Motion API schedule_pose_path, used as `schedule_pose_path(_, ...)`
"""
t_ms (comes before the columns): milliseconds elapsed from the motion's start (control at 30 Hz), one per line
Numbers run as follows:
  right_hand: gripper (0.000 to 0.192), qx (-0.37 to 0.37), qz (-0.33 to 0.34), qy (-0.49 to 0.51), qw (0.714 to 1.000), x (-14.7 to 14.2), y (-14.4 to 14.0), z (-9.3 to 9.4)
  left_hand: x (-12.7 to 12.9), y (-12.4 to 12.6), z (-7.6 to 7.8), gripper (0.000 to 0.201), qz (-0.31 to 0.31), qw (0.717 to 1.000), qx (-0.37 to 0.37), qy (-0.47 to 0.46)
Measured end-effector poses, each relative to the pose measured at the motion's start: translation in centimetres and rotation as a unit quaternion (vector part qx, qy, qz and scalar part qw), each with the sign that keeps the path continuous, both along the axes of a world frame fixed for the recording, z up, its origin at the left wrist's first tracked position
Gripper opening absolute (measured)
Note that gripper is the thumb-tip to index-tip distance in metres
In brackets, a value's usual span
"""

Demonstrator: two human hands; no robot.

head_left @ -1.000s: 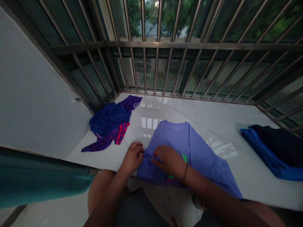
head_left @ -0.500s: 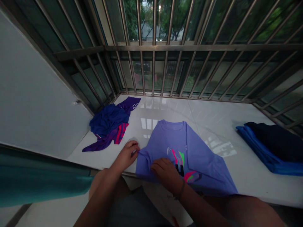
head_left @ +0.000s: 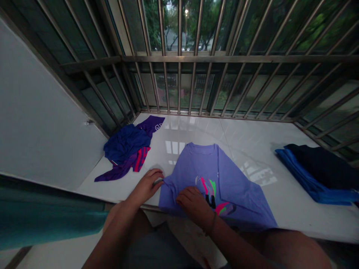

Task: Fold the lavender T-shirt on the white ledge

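Folding looks early on w/ this shirt. The lilac T-shirt [head_left: 224, 179] lies flat on the white ledge [head_left: 252, 138], neck toward the window bars [head_left: 196, 74], hem end hanging off the near edge by the person's lap. Left side seems already turned in, judging by its straight left edge; right side spreads out wide toward the near right, so that part looks left to do, plus the lengthwise folds.

The left hand [head_left: 147, 185] sits at the shirt's left edge, fingers curled & pinching what looks like a bit of fabric at the corner, though the exact pinch is small & dim. The right hand [head_left: 195, 205] lies on the shirt's lower middle, fingers bent & together, pressing cloth down rather than gripping, as far as can be told.

Shirt: thin, soft knit, mostly smooth, a few creases near the hands; printed graphic in pink, green & black just beside the right hand.

Done vs. waiting, as a guess: a folded stack of blue & dark clothes [head_left: 316, 172] at far right, well apart; a crumpled heap of navy/purple clothes [head_left: 129, 145] at far left.
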State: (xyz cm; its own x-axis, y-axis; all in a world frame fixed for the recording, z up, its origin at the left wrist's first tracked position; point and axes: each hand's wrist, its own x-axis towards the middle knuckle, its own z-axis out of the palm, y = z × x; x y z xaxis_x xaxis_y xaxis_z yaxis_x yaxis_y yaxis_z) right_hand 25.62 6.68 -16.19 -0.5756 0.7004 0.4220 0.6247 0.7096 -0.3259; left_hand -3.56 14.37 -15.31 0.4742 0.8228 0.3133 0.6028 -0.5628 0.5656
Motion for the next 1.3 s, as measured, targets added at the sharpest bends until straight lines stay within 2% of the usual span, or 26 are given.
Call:
schedule_pose_path(100, 0.007, -0.006, -0.006, -0.010, 1.000, 0.0, -0.1, 0.2, -0.1, 0.0, 0.0, 0.030, -0.017, 1.000, 0.003, 0.008)
schedule_pose_path(200, 0.008, 0.001, -0.005, -0.012, 1.000, 0.0, -0.1, 0.0, 0.2, 0.4, 0.0, 0.014, -0.022, 0.999, 0.024, 0.020)
schedule_pose_path(400, 0.013, 0.006, 0.004, -0.031, 1.000, 0.0, -0.1, -0.3, 0.0, 1.1, 0.1, 0.018, -0.001, 0.999, 0.031, 0.028)
schedule_pose_path(567, 0.003, -0.007, 0.010, -0.044, 0.999, 0.1, -0.4, 0.3, -0.3, 0.9, 1.1, 0.020, -0.006, 0.998, 0.025, 0.063)
schedule_pose_path(633, 0.009, -0.005, 0.000, -0.018, 1.000, 0.1, -0.6, 0.5, 0.2, 0.5, 1.6, 0.029, 0.010, 0.997, 0.032, 0.067)
schedule_pose_path(700, 0.024, 0.001, -0.010, 0.004, 1.000, 0.0, -0.6, 0.6, 1.1, -0.1, 1.8, 0.040, 0.020, 0.997, 0.046, 0.061)
schedule_pose_path(800, 0.045, 0.003, -0.014, -0.005, 1.000, -0.1, -0.5, 0.2, 3.0, -1.5, 1.0, 0.049, -0.014, 0.995, 0.061, 0.083)
schedule_pose_path(900, 0.052, -0.015, -0.033, -0.027, 0.999, -0.2, -0.4, -0.4, 4.0, -3.6, -0.9, 0.055, -0.033, 0.986, 0.066, 0.148)
schedule_pose_path(1033, 0.051, -0.041, -0.068, -0.022, 0.997, -0.3, -0.2, -1.0, 2.5, -6.1, -3.6, 0.072, 0.011, 0.977, 0.071, 0.202)
schedule_pose_path(1100, 0.050, -0.044, -0.069, -0.016, 0.997, -0.4, -0.2, -1.1, 1.2, -6.6, -4.3, 0.072, 0.027, 0.978, 0.066, 0.195)
schedule_pose_path(1200, 0.048, -0.044, -0.074, -0.014, 0.996, -0.7, -0.3, -1.0, 0.3, -5.5, -4.0, 0.057, 0.063, 0.988, 0.048, 0.131)
schedule_pose_path(1300, 0.046, -0.042, -0.065, -0.011, 0.997, -0.4, -0.5, 0.1, 1.8, -2.1, -2.4, 0.046, 0.121, 0.991, 0.032, 0.043)
